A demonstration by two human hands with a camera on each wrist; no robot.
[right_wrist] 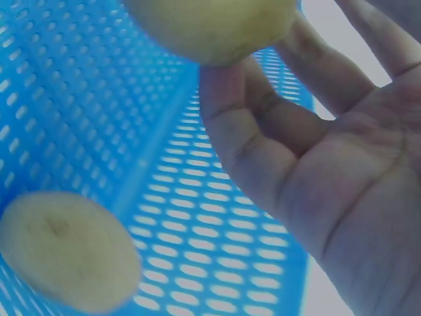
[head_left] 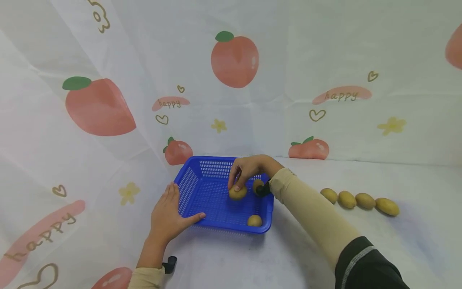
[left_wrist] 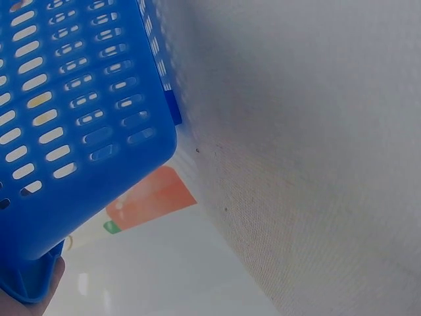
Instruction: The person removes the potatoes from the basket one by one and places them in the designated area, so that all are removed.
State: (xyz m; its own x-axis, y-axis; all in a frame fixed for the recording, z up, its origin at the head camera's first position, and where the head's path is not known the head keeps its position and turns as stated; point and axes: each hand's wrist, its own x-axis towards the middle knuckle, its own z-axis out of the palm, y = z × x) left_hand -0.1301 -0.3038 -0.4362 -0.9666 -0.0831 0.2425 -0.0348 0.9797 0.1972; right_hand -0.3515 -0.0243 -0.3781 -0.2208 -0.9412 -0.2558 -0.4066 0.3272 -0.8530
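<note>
A blue plastic basket (head_left: pixel 213 202) with slotted walls stands on the white surface. My right hand (head_left: pixel 248 167) reaches into it and pinches a small yellowish-brown potato (head_left: pixel 238 193) between thumb and fingers. In the right wrist view that held potato (right_wrist: pixel 214 29) shows at the top, partly cut off. Two more lie in the basket: a potato (head_left: pixel 258 185) by the right wall, partly hidden by the wrist, and another potato (head_left: pixel 254 220) in the near right corner. My left hand (head_left: pixel 167 216) rests against the basket's left end, fingers straight, thumb over the near rim.
Several potatoes (head_left: pixel 365 201) lie in a row on the white surface (head_left: pixel 361 249), right of the basket beyond my right forearm. A white cloth backdrop (head_left: pixel 267 116) printed with fruit, hearts and flowers hangs behind and to the left.
</note>
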